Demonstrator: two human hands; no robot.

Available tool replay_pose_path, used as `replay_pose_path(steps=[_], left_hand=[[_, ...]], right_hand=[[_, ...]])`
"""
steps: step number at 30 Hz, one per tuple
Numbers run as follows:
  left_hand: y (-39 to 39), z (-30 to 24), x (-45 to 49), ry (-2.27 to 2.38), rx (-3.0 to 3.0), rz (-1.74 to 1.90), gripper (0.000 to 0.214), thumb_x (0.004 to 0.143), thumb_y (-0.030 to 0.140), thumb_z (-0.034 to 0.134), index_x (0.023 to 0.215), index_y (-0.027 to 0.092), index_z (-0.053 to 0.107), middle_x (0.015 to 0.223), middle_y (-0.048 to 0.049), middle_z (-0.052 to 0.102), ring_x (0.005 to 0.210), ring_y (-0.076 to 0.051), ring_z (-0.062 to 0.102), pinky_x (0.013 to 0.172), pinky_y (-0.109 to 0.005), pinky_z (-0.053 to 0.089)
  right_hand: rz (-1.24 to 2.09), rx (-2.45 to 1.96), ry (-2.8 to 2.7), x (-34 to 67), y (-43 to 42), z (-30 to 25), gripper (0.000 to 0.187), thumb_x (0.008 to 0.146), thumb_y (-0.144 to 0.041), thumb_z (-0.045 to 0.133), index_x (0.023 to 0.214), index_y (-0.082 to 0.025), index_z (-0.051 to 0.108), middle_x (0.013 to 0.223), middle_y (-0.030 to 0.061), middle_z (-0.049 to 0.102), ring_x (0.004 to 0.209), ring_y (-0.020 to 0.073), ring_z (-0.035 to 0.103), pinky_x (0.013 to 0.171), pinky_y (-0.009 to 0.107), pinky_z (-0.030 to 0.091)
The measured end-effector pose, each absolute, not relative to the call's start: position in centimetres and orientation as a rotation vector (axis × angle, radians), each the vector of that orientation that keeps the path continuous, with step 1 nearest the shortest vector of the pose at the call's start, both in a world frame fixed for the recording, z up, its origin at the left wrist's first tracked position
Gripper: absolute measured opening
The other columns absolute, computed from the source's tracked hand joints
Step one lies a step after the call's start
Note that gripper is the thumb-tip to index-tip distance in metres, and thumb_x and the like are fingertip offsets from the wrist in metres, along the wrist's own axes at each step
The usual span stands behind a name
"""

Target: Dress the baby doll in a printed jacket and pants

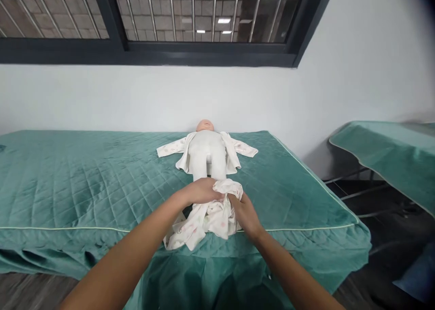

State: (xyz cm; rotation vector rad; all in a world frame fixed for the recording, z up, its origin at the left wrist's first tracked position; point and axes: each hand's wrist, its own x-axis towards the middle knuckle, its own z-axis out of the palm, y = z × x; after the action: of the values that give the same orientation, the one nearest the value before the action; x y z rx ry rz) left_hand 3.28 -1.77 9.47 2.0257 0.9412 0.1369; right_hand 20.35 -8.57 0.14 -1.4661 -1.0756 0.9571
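A person's left hand (202, 191) curls closed on a bunched, printed garment (219, 219) at a doll's (207, 149) lower legs, while the right hand (245, 214), fingertips hidden in the folds, grips its other side. The garment spills past the near edge of a green bed (102, 183), where the doll lies, shirt (233, 156) open, head toward the wall (136, 97).
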Motion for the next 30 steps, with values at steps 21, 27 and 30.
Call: replay_pose_path(steps=[21,27,30], left_hand=[[6.7,9.9,3.2,0.969,1.676,0.741,0.027,0.076,0.041,0.072,0.083,0.017,0.062,0.079,0.0006,0.062,0.074,-0.016,0.056,0.064,-0.025,0.039],[8.9,9.8,3.9,1.127,2.107,0.796,0.022,0.082,0.037,0.063,0.096,0.019,0.063,0.095,-0.0018,0.066,0.090,-0.021,0.060,0.077,-0.029,0.040],[8.2,9.3,3.6,1.158,2.229,0.628,0.030,0.085,0.036,0.060,0.112,0.021,0.063,0.108,-0.0045,0.069,0.101,-0.025,0.061,0.084,-0.031,0.041]], right_hand=[[0.674,-1.318,-1.364,24.1,2.1,1.0,0.026,0.089,-0.040,0.054,0.105,-0.021,0.062,0.101,0.0053,0.070,0.100,0.0238,0.060,0.093,0.035,0.047],[0.908,-1.293,-1.287,24.7,4.2,0.5,0.036,0.084,-0.040,0.061,0.114,-0.021,0.064,0.113,0.0061,0.071,0.108,0.0258,0.061,0.094,0.037,0.048],[1.107,-1.212,-1.100,24.7,3.9,-0.4,0.037,0.079,-0.040,0.066,0.110,-0.021,0.064,0.109,0.0052,0.072,0.100,0.0250,0.064,0.087,0.036,0.051]])
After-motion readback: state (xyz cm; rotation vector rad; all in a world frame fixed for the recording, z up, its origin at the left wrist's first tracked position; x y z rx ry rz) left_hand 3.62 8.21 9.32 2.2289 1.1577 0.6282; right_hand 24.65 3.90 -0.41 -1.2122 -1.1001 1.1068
